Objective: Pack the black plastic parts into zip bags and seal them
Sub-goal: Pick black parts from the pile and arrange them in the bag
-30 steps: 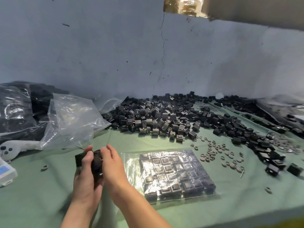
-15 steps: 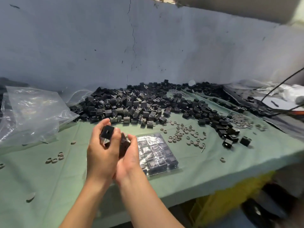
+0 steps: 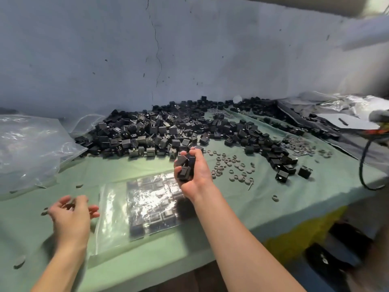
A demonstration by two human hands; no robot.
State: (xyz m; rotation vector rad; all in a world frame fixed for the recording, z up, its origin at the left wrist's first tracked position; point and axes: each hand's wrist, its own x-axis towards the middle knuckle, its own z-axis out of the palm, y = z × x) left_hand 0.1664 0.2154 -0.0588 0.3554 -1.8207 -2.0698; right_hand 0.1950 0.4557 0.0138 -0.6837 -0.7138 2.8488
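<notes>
Right grip (image 3: 195, 172) now clutches the black parts (image 3: 184, 167) alone; left grip (image 3: 70, 216) has let go, relaxed, the bag (image 3: 111, 220) just right of it, so filling likely comes next.

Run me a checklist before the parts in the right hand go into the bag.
1. Parts gripped: ok, the right hand holds several black parts.
2. Zip bag flat on the table: ok.
3. Bag mouth open: cannot tell.
4. Left hand holding the bag: not ok, it is beside the bag's left edge, not gripping it.
5. Room in the bag: ok, its left part looks empty.
</notes>
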